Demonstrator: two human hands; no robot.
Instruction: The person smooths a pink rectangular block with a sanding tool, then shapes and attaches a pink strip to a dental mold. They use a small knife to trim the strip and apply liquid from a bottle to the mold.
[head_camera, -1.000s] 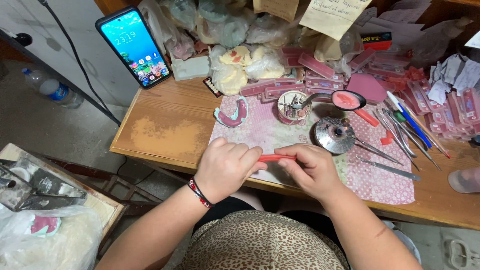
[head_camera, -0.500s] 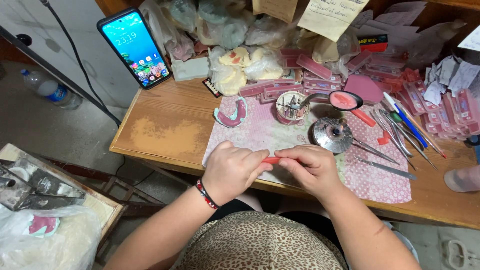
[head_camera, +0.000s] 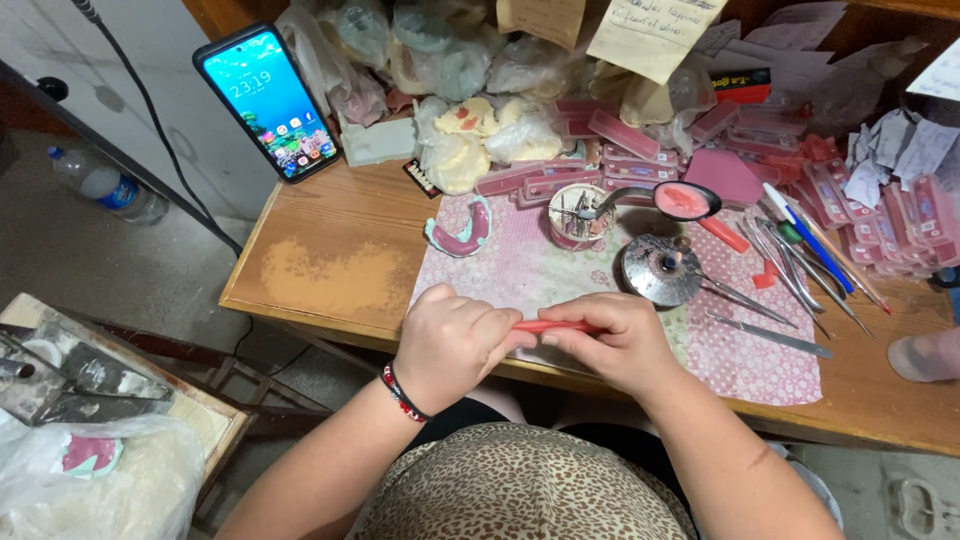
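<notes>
Hands meet at the near edge of the pink patterned mat (head_camera: 540, 280). Your left hand (head_camera: 450, 345) is curled around one end of the thin red wax strip (head_camera: 552, 326); your right hand (head_camera: 612, 340) pinches the other end. Beyond the mat's right half sits the round metal burner (head_camera: 660, 270).

At a cluttered wooden bench (head_camera: 330, 270), a person's left hand (head_camera: 452, 345) and right hand (head_camera: 612, 345) pinch a thin red wax strip (head_camera: 553, 326) between their fingertips, over a pink patterned cloth (head_camera: 750, 350). Beyond it lie a pink denture on a cast (head_camera: 460, 230), a small cup of burs (head_camera: 574, 214), a round metal burner (head_camera: 660, 270) and steel hand instruments (head_camera: 770, 335). A lit smartphone (head_camera: 268, 100) leans at the bench's far left.
</notes>
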